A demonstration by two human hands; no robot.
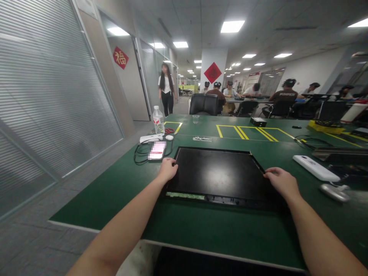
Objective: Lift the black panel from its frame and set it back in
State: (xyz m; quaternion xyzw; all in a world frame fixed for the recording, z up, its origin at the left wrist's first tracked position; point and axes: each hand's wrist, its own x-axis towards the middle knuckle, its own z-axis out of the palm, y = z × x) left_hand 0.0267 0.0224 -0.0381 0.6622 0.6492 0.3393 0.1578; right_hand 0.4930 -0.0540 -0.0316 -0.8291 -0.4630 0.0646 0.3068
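Note:
A flat black display panel (215, 172) lies on the green table, a bright reflection in its middle. Along its near edge runs a green circuit-board strip (185, 196). My left hand (168, 170) is closed on the panel's left edge, with the thumb towards the screen. At the opposite side my right hand (280, 180) pinches the thin black rim of the right edge between thumb and fingers. Whether the rim there is separate from the panel, I cannot tell. The undersides of both grips are hidden.
Left of the panel are a phone (157, 150), cables, a white power bank (151, 138) and a water bottle (158, 120). To the right lie a white device (315, 168) and a silver-grey object (334, 192). A person (166, 90) stands beyond; others sit at far tables.

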